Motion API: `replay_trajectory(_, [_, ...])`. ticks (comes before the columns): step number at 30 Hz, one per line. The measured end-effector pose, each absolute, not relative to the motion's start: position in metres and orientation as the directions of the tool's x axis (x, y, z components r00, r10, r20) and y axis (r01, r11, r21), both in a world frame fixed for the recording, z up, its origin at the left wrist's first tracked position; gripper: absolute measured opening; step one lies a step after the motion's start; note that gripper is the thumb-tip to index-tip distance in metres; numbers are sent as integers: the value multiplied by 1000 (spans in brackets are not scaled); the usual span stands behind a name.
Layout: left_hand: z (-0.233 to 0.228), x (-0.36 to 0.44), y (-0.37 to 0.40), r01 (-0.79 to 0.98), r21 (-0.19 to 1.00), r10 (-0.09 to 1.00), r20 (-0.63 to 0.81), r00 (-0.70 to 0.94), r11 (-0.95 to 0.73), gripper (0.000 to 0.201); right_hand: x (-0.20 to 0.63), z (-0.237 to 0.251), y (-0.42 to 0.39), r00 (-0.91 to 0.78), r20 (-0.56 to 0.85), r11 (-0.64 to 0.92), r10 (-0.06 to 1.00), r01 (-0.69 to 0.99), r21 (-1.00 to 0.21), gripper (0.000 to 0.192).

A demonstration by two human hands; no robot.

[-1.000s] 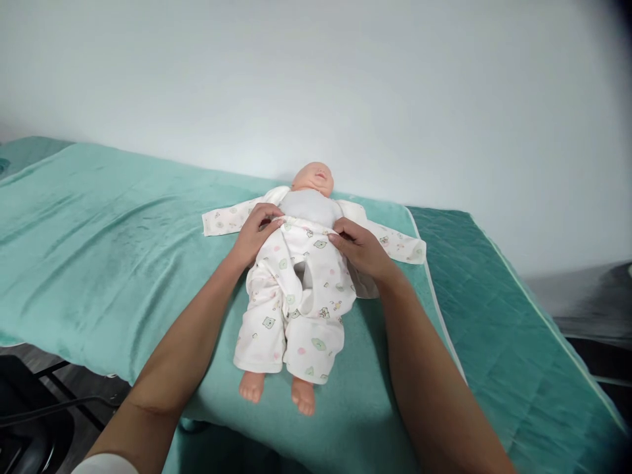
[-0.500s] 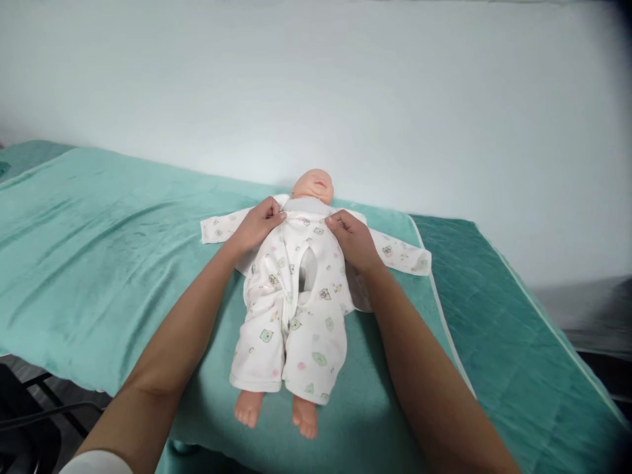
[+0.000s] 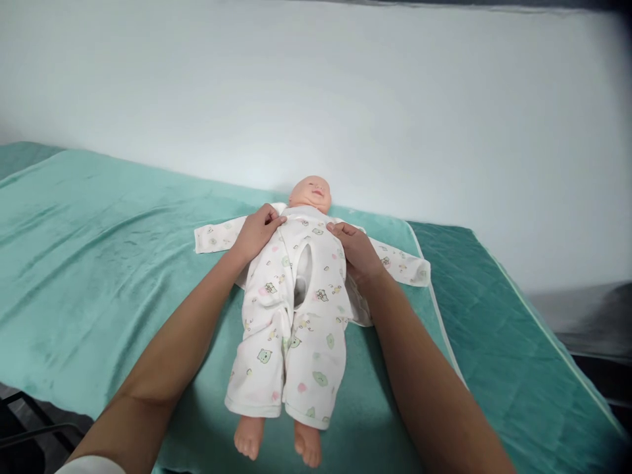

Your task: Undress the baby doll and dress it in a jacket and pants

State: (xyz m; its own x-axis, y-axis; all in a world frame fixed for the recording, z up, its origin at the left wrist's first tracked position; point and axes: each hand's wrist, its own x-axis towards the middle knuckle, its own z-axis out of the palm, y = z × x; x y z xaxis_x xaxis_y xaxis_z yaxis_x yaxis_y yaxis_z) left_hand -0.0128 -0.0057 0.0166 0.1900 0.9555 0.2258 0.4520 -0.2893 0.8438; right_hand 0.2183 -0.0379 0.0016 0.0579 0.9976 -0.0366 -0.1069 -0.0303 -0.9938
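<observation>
Soft white baby suit (image 3: 291, 309) on the doll (image 3: 310, 192): left hand (image 3: 257, 232) and right hand (image 3: 356, 250) pinch its top edges, so pull evenly, gently.

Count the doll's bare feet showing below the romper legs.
2. The left-hand foot sticks out of the romper leg nearest the person's left arm; the other foot lies just beside it, under the second leg. Neither is hidden.

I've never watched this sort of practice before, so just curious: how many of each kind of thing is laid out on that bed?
Baby dolls: 1
Printed white baby suits: 1
Light teal blankets: 1
Darker teal quilted covers: 1
Total: 4
</observation>
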Motion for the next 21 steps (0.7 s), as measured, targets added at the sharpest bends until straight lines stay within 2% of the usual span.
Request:
replay_trajectory(5, [7,-17,-16,701,651,938,340,72,-290,10,216,-8,-47,273,41,47,961,-15,-999,30])
replay_trajectory(9, [1,-20,-32,868,475,926,375,-50,-146,20,216,-15,-59,333,172,144,927,106,-984,21])
replay_trajectory(13, [-3,-28,-54,950,312,928,348,-136,22,33,215,-21,-70,352,256,196,900,195,-961,21])
replay_trajectory(17, [-9,-43,-71,955,265,932,297,-209,129,42,214,-29,-83,387,283,154,877,331,-931,19])
replay_trajectory(21, [-12,-56,-77,963,232,953,235,-193,138,40,214,-29,-101,345,227,33,911,489,-872,19])
